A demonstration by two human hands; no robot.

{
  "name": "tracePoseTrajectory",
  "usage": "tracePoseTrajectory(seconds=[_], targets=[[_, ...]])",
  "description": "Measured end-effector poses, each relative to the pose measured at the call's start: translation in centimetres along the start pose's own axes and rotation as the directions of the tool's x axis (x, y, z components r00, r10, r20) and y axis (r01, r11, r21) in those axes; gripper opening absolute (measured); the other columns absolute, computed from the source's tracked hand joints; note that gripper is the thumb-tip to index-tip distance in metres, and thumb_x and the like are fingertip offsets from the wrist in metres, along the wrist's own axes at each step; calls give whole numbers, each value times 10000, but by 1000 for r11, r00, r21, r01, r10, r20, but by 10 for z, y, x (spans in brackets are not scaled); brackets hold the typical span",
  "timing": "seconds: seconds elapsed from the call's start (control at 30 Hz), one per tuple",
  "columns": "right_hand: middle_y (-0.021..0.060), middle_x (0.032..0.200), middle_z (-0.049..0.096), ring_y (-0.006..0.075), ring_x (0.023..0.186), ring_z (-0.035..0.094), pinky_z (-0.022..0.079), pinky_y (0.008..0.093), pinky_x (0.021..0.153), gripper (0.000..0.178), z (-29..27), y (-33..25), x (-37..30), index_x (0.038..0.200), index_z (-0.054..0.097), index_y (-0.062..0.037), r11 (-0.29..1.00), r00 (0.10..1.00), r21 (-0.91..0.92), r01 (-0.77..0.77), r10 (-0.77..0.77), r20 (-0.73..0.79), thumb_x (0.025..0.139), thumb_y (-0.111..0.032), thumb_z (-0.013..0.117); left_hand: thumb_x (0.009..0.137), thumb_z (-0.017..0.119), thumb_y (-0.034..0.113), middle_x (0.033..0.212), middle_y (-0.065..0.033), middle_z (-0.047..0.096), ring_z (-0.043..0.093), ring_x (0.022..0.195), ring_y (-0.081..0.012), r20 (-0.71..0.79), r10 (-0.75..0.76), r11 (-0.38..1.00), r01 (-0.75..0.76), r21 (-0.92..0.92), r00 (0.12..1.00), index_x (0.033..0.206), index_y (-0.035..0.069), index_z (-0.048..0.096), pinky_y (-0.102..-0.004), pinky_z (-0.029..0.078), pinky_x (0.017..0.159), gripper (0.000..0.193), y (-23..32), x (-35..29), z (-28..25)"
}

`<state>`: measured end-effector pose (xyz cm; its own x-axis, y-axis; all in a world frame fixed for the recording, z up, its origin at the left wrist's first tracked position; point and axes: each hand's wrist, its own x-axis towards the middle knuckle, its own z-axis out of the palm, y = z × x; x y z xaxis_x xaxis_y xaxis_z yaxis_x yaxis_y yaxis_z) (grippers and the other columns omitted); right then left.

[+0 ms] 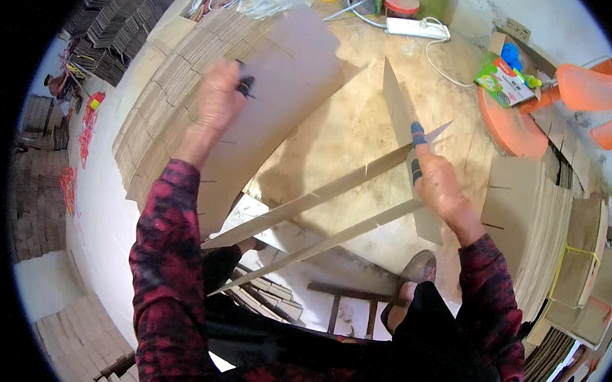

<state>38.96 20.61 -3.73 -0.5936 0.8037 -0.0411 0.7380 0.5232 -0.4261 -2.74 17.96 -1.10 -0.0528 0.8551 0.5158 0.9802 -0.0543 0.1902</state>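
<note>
My right hand [442, 186] grips a long upright cardboard strip [429, 225], with dark coverings on its fingers. Two slotted cardboard strips [312, 197] run from this piece toward my lap at the lower left and meet it crosswise. Over a fanned stack of grey-brown cardboard sheets [284, 72] is my left hand [221, 98]. Its fingers are curled, with a dark covering at the tip, close to a slit in the top sheet. Whether anything is pinched between them is hidden.
A wooden table [336, 147] lies under the strips. More stacked cardboard [519, 223] stands at its right. An orange fan [588, 88], an open box [505, 80] and a white power strip [408, 27] line the far side. Below are a stool frame [352, 294] and my legs.
</note>
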Motion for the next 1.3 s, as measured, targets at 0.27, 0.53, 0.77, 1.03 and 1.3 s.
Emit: tracePoseTrajectory(seconds=[0.27,0.53,0.77,1.03,1.3], targets=[[254,782,603,443,722,586,464,502,645,822,-16,-6,-4,1462,210,-65,999,996,30,23,-20,-86,710,73,511,811,562,-3,778,-198,554,526,701,-318,374,41,957,71,-281,926,927,36,538,-385,440,634,125,66,-42,2],[240,674,503,391,621,536,426,408,577,807,-28,-10,-22,1444,326,-105,992,986,101,70,-54,-155,685,120,486,726,515,-52,746,-254,593,592,729,-444,502,3,975,108,-192,865,1073,67,538,-518,437,620,367,122,-60,22],[221,748,567,400,717,580,453,452,626,787,-29,6,-31,1416,358,-177,978,994,190,88,-73,-85,693,99,498,741,527,-24,725,-262,592,593,724,-449,419,-53,982,123,-142,906,977,50,536,-531,442,616,247,141,-28,52],[268,780,587,430,763,590,467,491,650,710,-22,20,-14,1378,354,-8,989,989,48,142,-140,-38,688,74,500,795,531,18,792,-235,617,610,807,-420,440,38,980,52,-191,897,911,48,554,-513,468,692,122,161,4,68],[221,772,618,408,764,623,503,499,650,300,-19,26,-9,1089,481,-29,985,990,-126,120,-109,95,790,-19,500,727,667,81,1360,-229,414,366,1283,-457,275,520,839,-424,-341,809,963,7,545,-491,340,1080,275,201,-50,7]])
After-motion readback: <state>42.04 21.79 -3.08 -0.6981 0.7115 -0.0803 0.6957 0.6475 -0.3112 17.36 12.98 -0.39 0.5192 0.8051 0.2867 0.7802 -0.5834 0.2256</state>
